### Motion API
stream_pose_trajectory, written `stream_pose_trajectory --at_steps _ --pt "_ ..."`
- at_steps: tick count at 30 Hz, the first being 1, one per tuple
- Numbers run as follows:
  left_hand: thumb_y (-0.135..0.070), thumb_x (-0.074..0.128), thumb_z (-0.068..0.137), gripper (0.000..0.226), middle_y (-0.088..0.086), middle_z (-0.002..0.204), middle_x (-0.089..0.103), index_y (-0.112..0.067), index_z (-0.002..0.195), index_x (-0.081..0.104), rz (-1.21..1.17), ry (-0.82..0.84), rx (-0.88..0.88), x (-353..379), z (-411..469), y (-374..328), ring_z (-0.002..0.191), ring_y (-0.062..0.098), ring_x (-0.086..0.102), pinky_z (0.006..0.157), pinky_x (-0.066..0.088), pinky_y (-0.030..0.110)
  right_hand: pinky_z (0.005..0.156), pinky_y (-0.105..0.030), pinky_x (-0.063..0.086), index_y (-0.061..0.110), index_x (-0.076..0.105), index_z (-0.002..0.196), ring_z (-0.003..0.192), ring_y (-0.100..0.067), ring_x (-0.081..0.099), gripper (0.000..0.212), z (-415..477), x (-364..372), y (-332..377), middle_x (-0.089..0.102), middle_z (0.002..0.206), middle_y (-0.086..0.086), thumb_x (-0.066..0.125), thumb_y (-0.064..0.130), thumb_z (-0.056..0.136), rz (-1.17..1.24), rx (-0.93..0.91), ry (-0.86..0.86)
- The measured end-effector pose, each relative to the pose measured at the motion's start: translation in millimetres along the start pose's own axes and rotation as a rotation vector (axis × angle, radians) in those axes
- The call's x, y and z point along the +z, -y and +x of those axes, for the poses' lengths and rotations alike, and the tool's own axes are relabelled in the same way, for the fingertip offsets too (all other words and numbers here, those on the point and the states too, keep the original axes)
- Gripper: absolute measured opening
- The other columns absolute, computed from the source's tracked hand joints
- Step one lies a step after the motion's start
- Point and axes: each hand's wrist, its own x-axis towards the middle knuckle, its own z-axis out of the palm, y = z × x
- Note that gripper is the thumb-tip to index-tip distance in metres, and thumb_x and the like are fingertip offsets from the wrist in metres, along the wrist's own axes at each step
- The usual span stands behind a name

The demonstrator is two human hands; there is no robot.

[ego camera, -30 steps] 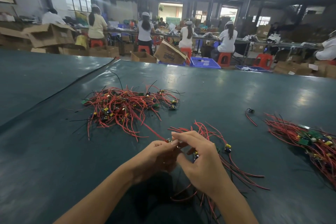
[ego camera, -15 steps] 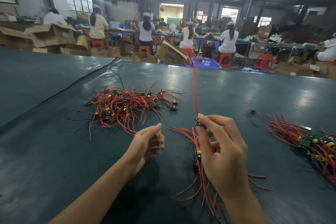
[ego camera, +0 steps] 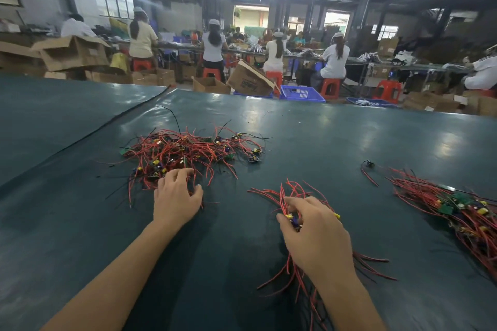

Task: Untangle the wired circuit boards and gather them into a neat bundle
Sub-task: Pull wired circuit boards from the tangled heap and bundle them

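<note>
three wired-board heaps, two hands: left hand [ego camera: 177,196] grip wide on tangled heap [ego camera: 188,150], right hand [ego camera: 317,234] grip around middle bundle [ego camera: 293,191]

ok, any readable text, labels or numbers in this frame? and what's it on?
No text reads clearly.
Tilted cardboard box: dark print on its side, too blurred to read.
Open cardboard box at left: pale label, too small to read.
Circuit boards in the tangled pile and in the bundle that the right hand grips: no legible markings.
</note>
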Motion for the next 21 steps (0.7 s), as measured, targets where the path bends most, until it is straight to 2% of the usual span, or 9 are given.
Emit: stream_pose_trajectory --at_steps 2,5,8,10,12,13,15,18,21 --pt "-0.035 0.055 0.092 0.050 0.007 0.142 0.047 -0.024 0.139 0.045 0.106 0.071 -0.034 3 9 1 0.131 0.032 0.037 0.108 0.028 0.048 0.072 -0.029 0.051 0.029 0.070 0.115 0.086 -0.009 0.059 0.025 0 -1 2 0.063 0.094 0.016 0.066 0.033 0.090 0.187 -0.048 -0.013" --pt "-0.036 0.052 0.093 0.049 0.006 0.142 0.050 -0.025 0.140 0.046 0.137 0.079 -0.053 4 17 1 0.131 0.033 0.036 0.108 0.029 0.048 0.069 -0.016 0.049 0.025 0.074 0.102 0.077 -0.006 0.062 0.015 1 -9 14 0.070 0.085 0.010 0.072 0.020 0.088 0.582 -0.036 0.078" --pt "-0.032 0.054 0.093 0.039 0.007 0.129 0.059 -0.020 0.130 0.057 0.088 0.021 -0.037 5 17 1 0.123 0.033 0.044 0.103 0.031 0.047 0.068 -0.019 0.053 0.022 0.072 0.104 0.081 -0.009 0.067 0.017 -2 -20 32 0.075 0.093 0.001 0.071 0.019 0.087 1.101 0.046 0.412" --pt "-0.029 0.057 0.092 0.028 0.005 0.115 0.065 -0.018 0.116 0.065 0.047 -0.047 -0.001 3 14 0 0.113 0.031 0.050 0.097 0.032 0.044 0.070 -0.023 0.056 0.020 0.068 0.112 0.085 -0.012 0.068 0.030 -6 -21 44 0.074 0.098 0.000 0.067 0.025 0.083 1.292 0.099 0.586" --pt "-0.025 0.061 0.090 0.020 0.003 0.103 0.068 -0.018 0.106 0.069 0.025 -0.116 0.044 1 9 0 0.106 0.029 0.054 0.092 0.031 0.042 0.074 -0.022 0.055 0.024 0.064 0.113 0.085 -0.009 0.066 0.028 -12 -12 55 0.072 0.101 0.003 0.068 0.024 0.086 1.260 0.125 0.599" --pt "-0.023 0.063 0.089 0.017 0.002 0.100 0.068 -0.017 0.103 0.071 0.020 -0.146 0.071 0 7 0 0.103 0.029 0.055 0.090 0.031 0.041 0.075 -0.019 0.053 0.027 0.062 0.115 0.087 -0.006 0.065 0.026 -15 -4 60 0.069 0.105 0.006 0.068 0.022 0.090 1.154 0.124 0.567" --pt "-0.017 0.065 0.088 0.014 0.003 0.095 0.069 -0.016 0.100 0.072 -0.003 -0.172 0.131 -2 2 1 0.097 0.029 0.058 0.088 0.035 0.041 0.083 -0.015 0.050 0.034 0.052 0.129 0.101 -0.001 0.060 0.038 -23 14 64 0.060 0.119 0.012 0.065 0.027 0.093 0.946 0.129 0.554" --pt "-0.008 0.064 0.087 0.015 0.006 0.089 0.070 -0.010 0.099 0.073 -0.126 -0.155 0.202 -5 -1 3 0.083 0.027 0.062 0.082 0.051 0.044 0.104 -0.026 0.044 0.033 0.035 0.147 0.122 -0.005 0.050 0.062 -28 36 62 0.046 0.138 0.010 0.063 0.037 0.092 0.793 0.191 0.588" --pt "-0.006 0.065 0.087 0.016 0.006 0.088 0.071 -0.008 0.100 0.073 -0.168 -0.182 0.229 -7 -5 4 0.079 0.023 0.063 0.078 0.055 0.044 0.110 -0.028 0.037 0.027 0.031 0.150 0.126 -0.009 0.045 0.067 -23 49 51 0.040 0.144 0.005 0.064 0.034 0.092 0.745 0.281 0.474"
